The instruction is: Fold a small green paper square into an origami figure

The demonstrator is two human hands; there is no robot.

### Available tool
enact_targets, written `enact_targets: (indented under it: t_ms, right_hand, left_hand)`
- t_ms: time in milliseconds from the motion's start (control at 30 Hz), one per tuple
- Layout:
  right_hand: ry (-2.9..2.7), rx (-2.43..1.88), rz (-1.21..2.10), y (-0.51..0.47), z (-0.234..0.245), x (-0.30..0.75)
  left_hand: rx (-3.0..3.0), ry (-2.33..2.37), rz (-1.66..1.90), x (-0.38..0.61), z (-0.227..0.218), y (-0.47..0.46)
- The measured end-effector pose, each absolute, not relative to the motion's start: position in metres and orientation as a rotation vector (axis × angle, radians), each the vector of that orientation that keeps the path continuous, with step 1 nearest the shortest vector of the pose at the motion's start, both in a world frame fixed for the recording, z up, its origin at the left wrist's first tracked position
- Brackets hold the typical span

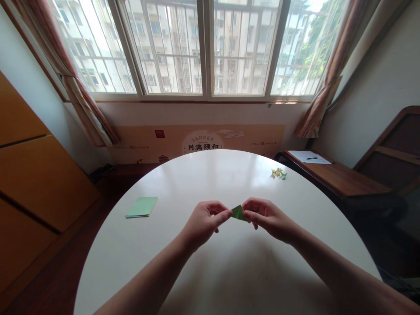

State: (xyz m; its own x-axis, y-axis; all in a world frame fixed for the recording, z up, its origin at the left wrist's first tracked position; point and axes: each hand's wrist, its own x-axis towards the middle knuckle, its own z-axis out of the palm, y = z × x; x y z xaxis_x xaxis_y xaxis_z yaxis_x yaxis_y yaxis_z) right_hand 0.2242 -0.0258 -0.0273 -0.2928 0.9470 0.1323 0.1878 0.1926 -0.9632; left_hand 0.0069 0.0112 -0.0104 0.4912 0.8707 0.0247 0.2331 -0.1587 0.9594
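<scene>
The left hand (205, 221) and right hand (267, 217) meet just above the middle of the round white desk (210, 271). Between them is a small folded green paper (238, 213). Each hand's grip is clamped on it, thumb and forefinger pinching one end, the left on its left tip and the right on its right side. A flat stack of green sheets (142, 206) lies on the desk well to the left. A few small folded paper pieces (278, 173) sit near the far right edge.
</scene>
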Motion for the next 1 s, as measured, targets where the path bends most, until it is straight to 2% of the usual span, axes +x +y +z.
enact_targets:
  t_ms: [200,467,833,1000]
  right_hand:
    - [-1.665,-1.174,1.073,-0.028,-0.032,0.216]
    - [-1.778,-1.217,0.965,-0.032,-0.031,0.211]
    - [-1.596,-1.213,0.786,-0.025,-0.027,0.225]
    - [-1.586,-1.097,0.686,-0.052,0.002,0.209]
  left_hand:
    - [1.875,0.936,0.690,0.011,-0.011,0.005]
    - [1.849,0.999,0.750,0.014,-0.012,0.003]
    - [1.396,1.077,0.985,0.008,-0.018,0.018]
    - [1.312,1.069,0.987,0.011,-0.016,0.013]
